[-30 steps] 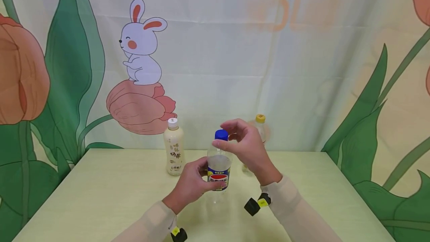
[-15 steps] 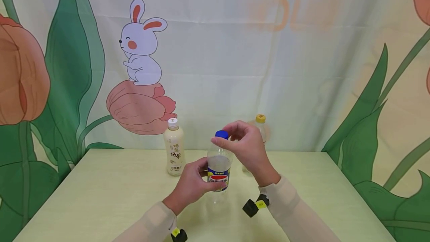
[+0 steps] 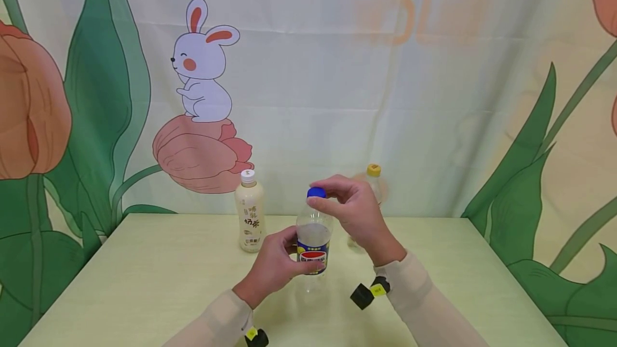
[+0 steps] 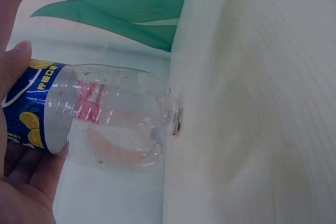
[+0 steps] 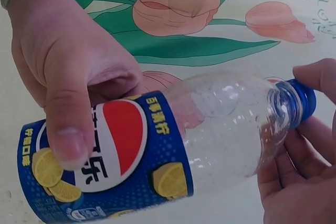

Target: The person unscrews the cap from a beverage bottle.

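A clear plastic soda bottle (image 3: 315, 218) with a blue lemon-print label stands roughly upright in front of me. Around its label my left hand (image 3: 276, 261) is wrapped, thumb across the front. In the left wrist view the bottle's base (image 4: 170, 114) meets the table, or nearly so. My right hand (image 3: 354, 210) pinches the blue cap (image 3: 316, 192) between thumb and fingers. From the right wrist view, the cap (image 5: 303, 103) sits on the bottle's neck, thumb on one side and fingers on the other. No liquid is evident inside the bottle.
A milk tea bottle (image 3: 250, 218) with a white cap stands behind and left. Behind my right hand is a clear bottle with a yellow cap (image 3: 373, 170), partly hidden. A printed curtain (image 3: 308, 95) hangs along the back edge of the pale table (image 3: 159, 277).
My right hand has shifted its fingers and thumb slightly about the blue cap, with small turns of the wrist. The left hand keeps its grip and the soda bottle hardly moves.
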The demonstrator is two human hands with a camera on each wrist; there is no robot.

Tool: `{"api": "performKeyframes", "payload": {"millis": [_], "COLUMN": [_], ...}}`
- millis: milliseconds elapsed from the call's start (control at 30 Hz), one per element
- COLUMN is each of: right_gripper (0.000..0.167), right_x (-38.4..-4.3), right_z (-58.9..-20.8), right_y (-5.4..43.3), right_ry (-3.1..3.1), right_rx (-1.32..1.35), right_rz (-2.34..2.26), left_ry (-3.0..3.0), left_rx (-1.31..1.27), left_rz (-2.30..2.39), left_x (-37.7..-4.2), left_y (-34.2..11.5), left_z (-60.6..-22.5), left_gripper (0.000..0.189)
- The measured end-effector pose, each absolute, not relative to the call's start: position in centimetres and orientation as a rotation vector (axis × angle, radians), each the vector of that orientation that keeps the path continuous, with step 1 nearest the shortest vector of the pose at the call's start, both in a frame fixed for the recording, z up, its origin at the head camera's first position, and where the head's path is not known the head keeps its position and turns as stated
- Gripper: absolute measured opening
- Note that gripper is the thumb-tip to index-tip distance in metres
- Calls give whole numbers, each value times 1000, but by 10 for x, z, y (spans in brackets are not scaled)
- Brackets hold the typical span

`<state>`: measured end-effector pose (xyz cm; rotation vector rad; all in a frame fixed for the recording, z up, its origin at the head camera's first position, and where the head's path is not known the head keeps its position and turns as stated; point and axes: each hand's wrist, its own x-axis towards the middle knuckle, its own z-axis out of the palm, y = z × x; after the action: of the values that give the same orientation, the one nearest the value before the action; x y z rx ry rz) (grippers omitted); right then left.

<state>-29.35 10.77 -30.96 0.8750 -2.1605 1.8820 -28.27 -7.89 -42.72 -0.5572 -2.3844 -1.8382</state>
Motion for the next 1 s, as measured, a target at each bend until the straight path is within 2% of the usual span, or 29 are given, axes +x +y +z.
{"api": "performKeyframes", "payload": {"millis": [200,500,767,1000], "right_gripper": [27,32,41,39], "right_x": [-296,-296,-292,-287], "right_z": [-309,-308,-309,-308], "right_y": [112,114,108,102], "right_ry": [-2210,-2298,-2271,-2248], "right_rx": [993,994,741,545], "right_rz": [1953,1945,1915,1853], "left_ry": [-2390,-2402,-2398,-2400], "left_rx": [-564,-562,-563,-563], "left_rz": [-1819,-1817,-1830,-1821], "left_x": [-283,-283,-282,-283], "left_y": [-79,-79,-79,-79], "left_z": [-427,-427,-427,-427], "left_gripper": [64,64,63,62]}}
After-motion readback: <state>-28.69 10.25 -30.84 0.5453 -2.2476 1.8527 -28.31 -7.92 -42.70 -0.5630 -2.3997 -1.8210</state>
